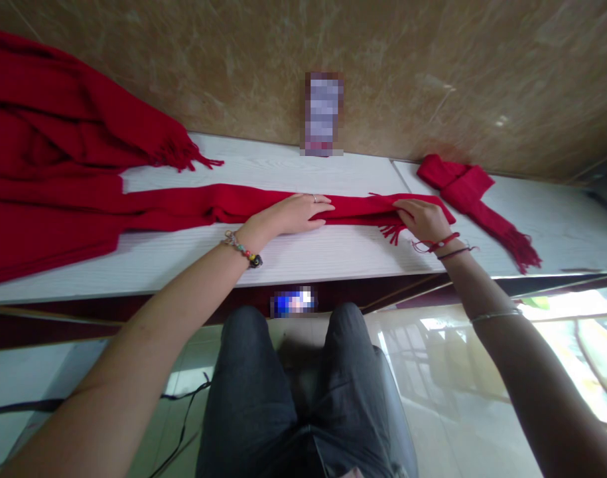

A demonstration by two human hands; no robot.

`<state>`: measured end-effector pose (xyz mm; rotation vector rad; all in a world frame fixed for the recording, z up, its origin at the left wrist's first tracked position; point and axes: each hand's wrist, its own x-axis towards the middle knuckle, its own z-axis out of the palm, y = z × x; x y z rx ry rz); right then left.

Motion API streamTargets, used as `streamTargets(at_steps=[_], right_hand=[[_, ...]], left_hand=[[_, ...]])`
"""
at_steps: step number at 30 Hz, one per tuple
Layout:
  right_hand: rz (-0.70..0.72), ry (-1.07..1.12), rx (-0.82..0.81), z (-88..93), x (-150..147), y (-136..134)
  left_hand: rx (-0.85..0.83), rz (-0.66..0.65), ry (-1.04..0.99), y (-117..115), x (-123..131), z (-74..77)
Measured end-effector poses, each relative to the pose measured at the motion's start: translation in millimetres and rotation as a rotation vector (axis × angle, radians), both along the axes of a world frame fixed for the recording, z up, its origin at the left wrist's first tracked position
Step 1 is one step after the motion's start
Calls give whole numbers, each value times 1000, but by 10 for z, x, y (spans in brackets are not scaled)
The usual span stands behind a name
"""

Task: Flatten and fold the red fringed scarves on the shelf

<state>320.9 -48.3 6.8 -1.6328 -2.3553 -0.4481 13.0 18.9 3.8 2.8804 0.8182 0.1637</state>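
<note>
A long red scarf lies stretched along the white table, folded into a narrow strip. My left hand rests flat on its middle, fingers stretched out and together. My right hand pinches the scarf's fringed right end between thumb and fingers. The scarf's left part runs into a heap of red scarves.
A folded red scarf with a fringe lies at the right of the table. A blurred upright object stands against the brown wall. My knees and a shiny tiled floor show below the table edge; a black cable runs across the floor.
</note>
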Motion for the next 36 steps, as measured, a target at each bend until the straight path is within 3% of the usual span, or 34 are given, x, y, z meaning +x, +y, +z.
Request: streamTargets(at_steps=[5, 9, 14, 22, 31, 36], right_hand=[[104, -28, -33, -141, 42, -45], [108, 15, -2, -169, 118, -97], [12, 38, 20, -124, 223, -155], [-115, 117, 58, -76, 160, -190], [-16, 141, -3, -156, 238, -259], [-68, 192, 91, -51, 16, -118]], left_hand=[[-154, 41, 194, -40, -29, 34], [-186, 37, 249, -51, -35, 68], [-187, 34, 234, -43, -42, 64], [-178, 68, 181, -38, -34, 15], [-229, 64, 193, -71, -45, 81], [-244, 42, 215, -74, -66, 107]])
